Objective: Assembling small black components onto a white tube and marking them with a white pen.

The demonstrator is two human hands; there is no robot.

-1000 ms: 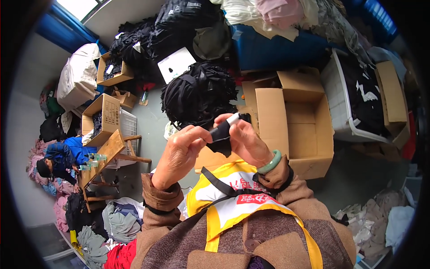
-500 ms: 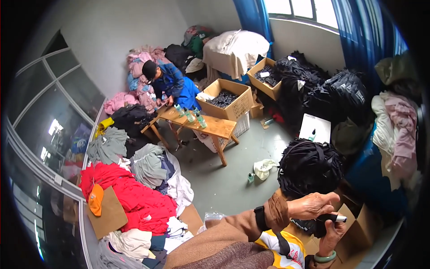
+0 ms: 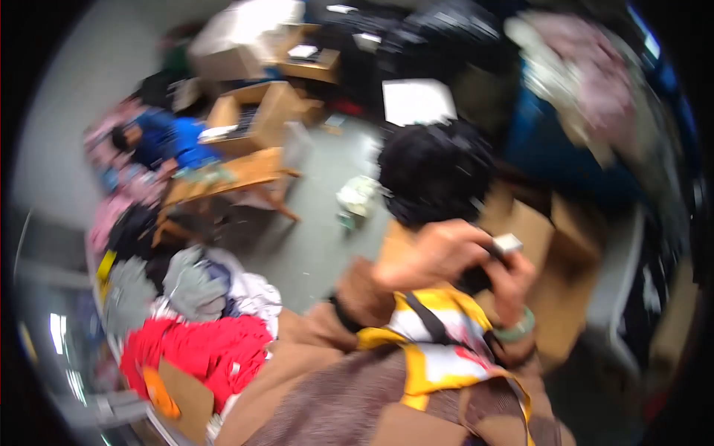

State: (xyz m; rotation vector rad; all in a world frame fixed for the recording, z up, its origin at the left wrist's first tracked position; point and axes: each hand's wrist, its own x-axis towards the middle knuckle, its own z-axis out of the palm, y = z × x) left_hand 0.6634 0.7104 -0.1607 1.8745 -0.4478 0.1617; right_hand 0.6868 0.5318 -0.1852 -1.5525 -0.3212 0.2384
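Observation:
The view is smeared by motion. My left hand and my right hand meet in front of my chest over a small black fabric strip with a white end. Fingers of both hands are bent round it; the right thumb and fingers grip just below the white end, and the left fingertips press near it. Black fabric hangs between the hands. Just beyond them rises a large bundle of black straps. A yellow and white apron covers my front.
Open cardboard boxes stand right of my hands. A white plastic bag lies on the floor. Left are a red cloth heap and a wooden bench, where another person in blue works. A white board is behind the bundle.
My view has swung to the right, so the room has slid left in the picture. My hands have come closer together around the black strip with the white end.

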